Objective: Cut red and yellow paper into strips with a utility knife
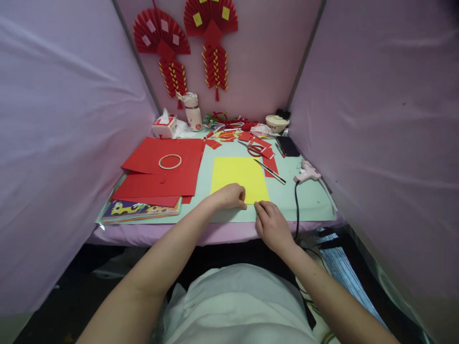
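Note:
A yellow sheet of paper [238, 174] lies flat on the pale green table cover, in front of me. My left hand [233, 196] rests over its lower left part, fingers curled inward; whether anything is between them is hidden. At the lower right corner of the sheet is my right hand [270, 222], its fingertips close together at the paper's near edge. A silver craft knife [269, 172] lies across the sheet's right edge. Beyond it are scissors with red handles [254, 150] and red paper scraps [270, 167].
Red sheets [158, 184] with a tape roll [169, 162] lie over a book [139, 210] at left. A glue gun [307, 172] and a phone [287, 146] are at right. Behind stand a tissue box [165, 127], bottle [193, 112] and lidded bowl [277, 123].

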`<action>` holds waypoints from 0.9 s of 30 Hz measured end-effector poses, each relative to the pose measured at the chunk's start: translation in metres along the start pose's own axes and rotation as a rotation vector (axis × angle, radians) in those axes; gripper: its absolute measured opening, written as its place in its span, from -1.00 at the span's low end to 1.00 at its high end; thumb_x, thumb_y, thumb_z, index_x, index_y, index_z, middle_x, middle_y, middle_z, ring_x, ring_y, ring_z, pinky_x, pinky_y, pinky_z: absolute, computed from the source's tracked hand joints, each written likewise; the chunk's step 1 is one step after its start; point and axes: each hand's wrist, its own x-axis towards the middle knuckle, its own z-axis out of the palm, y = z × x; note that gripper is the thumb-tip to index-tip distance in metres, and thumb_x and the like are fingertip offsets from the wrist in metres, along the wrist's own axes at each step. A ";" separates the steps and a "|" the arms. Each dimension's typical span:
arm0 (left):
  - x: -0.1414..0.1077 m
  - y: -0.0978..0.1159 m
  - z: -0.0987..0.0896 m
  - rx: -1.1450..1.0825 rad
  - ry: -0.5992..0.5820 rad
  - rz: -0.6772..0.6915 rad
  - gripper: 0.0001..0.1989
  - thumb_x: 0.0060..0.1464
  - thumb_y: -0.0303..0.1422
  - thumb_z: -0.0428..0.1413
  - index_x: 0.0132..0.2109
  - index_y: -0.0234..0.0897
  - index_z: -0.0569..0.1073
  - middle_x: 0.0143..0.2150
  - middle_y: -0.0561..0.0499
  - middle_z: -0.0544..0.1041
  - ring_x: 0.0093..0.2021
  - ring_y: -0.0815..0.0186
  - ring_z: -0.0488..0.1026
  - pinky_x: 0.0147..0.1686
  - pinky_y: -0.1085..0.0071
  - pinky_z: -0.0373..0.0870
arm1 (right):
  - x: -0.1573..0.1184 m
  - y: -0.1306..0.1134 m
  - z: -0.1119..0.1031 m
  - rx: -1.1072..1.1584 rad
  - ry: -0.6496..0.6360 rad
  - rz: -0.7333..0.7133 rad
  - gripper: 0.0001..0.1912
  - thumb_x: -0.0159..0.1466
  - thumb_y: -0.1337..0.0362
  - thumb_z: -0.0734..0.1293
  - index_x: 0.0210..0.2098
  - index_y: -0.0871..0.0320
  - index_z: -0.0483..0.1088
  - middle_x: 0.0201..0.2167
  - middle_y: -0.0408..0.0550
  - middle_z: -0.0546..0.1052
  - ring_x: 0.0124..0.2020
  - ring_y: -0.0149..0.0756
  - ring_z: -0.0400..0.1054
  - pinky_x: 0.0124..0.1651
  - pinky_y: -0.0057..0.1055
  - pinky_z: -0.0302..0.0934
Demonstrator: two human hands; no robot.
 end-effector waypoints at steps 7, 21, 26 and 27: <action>-0.005 -0.008 0.000 -0.090 0.050 0.019 -0.81 -0.02 -0.24 0.24 -0.31 -0.27 0.50 -0.33 0.03 0.54 -0.36 0.31 0.41 -0.41 0.42 0.19 | 0.000 -0.001 -0.002 0.002 -0.021 0.010 -0.60 0.36 0.39 0.17 0.16 0.34 0.36 -0.01 0.23 0.44 0.06 -0.02 0.26 0.16 -0.06 0.29; -0.007 0.004 0.001 -0.032 0.038 -0.076 -0.85 0.02 -0.29 0.15 -0.37 -0.29 0.50 -0.40 0.01 0.52 -0.41 0.32 0.38 -0.46 0.41 0.16 | 0.001 -0.001 -0.006 0.003 -0.046 0.003 -0.59 0.37 0.39 0.15 0.17 0.32 0.36 0.00 0.23 0.44 0.07 -0.02 0.25 0.17 -0.05 0.28; -0.007 0.008 -0.002 0.009 0.020 -0.128 -0.82 0.03 -0.27 0.16 -0.40 -0.30 0.50 -0.38 -0.03 0.53 -0.40 0.29 0.41 -0.46 0.41 0.16 | 0.002 0.000 -0.006 -0.001 -0.059 -0.005 -0.59 0.37 0.38 0.16 0.16 0.32 0.36 -0.01 0.23 0.44 0.06 -0.01 0.26 0.17 -0.04 0.28; -0.006 0.008 -0.002 0.014 0.014 -0.136 -0.83 0.02 -0.27 0.16 -0.39 -0.30 0.51 -0.38 -0.04 0.54 -0.40 0.29 0.41 -0.46 0.40 0.17 | 0.002 0.001 -0.006 -0.004 -0.062 -0.007 -0.59 0.37 0.38 0.16 0.16 0.33 0.37 -0.01 0.24 0.44 0.06 -0.01 0.25 0.17 -0.05 0.27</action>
